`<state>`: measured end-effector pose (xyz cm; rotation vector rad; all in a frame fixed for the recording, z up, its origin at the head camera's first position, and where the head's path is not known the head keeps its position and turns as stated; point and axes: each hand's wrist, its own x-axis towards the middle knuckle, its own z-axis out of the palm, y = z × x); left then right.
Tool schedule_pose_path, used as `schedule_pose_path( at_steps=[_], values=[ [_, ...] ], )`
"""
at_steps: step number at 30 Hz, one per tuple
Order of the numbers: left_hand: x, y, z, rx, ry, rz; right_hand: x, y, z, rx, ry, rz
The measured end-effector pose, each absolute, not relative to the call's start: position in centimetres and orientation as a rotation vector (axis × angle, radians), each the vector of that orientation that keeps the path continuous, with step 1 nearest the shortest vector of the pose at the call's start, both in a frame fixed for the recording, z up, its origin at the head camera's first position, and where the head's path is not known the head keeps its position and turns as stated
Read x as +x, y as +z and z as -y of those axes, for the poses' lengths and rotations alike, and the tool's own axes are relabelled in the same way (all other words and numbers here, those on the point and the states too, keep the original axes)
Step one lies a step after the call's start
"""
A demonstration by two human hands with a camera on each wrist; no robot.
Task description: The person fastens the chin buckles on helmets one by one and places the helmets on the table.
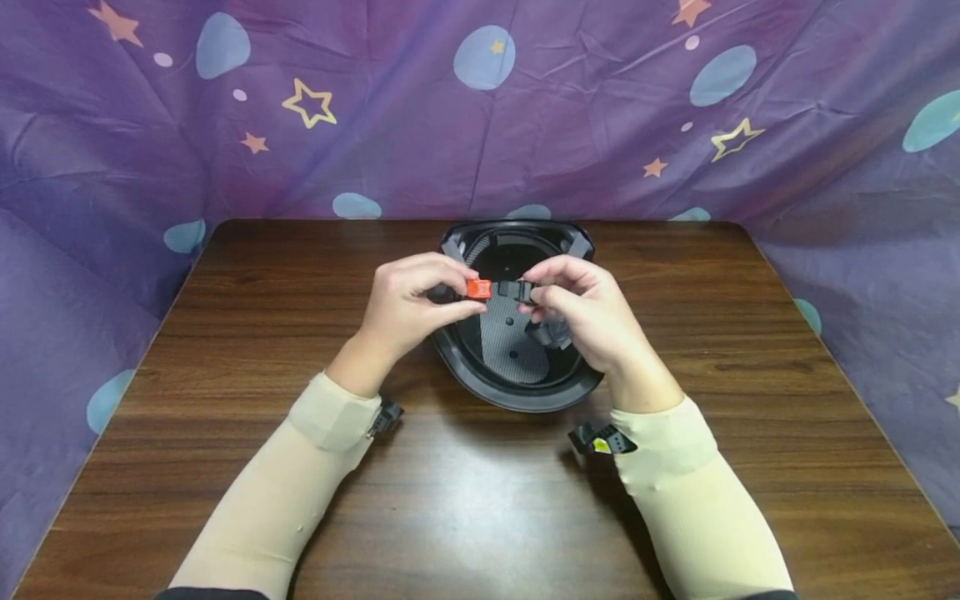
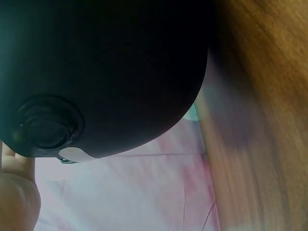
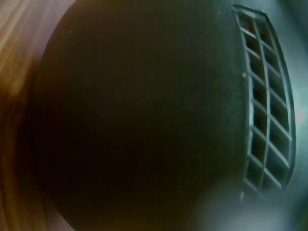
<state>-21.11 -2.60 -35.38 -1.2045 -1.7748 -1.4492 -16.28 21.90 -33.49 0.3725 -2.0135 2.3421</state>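
Note:
A black helmet [image 1: 517, 392] lies upside down on the table, its padded inside facing up. Over its opening my left hand [image 1: 416, 296] pinches a red buckle half [image 1: 478, 288] between thumb and fingers. Facing it, my right hand [image 1: 581, 304] pinches a black buckle half [image 1: 514, 290] on the strap. The two halves point at each other with a small gap between them. In the left wrist view the helmet's dark outer shell [image 2: 120, 96] fills the upper left, and part of the left hand [image 2: 19, 192] shows low at the edge.
The brown wooden table [image 1: 480, 508] extends around the helmet on every side. Behind it hangs a purple curtain [image 1: 420, 108] with stars and blue ovals. A vent grille [image 3: 264, 101] on the shell shows in the right wrist view. Small black cameras [image 1: 602, 438] sit at both wrists.

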Motion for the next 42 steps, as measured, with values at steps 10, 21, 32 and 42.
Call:
schedule_pose_path(
  at_steps=[10, 21, 32, 42],
  values=[
    [-21.1, -35.3, 2.5, -1.243, -1.599, 1.723, -16.4, -33.5, -21.7, 0.326, 2.361, 2.081],
    [-20.9, -35.6, 2.5, -1.238, -1.722, 1.700, -16.2, -33.4, -21.5, 0.359, 2.420, 2.083],
    [-20.8, -35.5, 2.4, -1.287, -1.755, 1.681, -15.9, -33.3, -20.9, 0.431, 2.449, 2.089],
    [-20.7, -35.5, 2.3, -1.322, -1.754, 1.699, -15.9, -33.6, -20.8, 0.441, 2.465, 2.099]
  ],
)
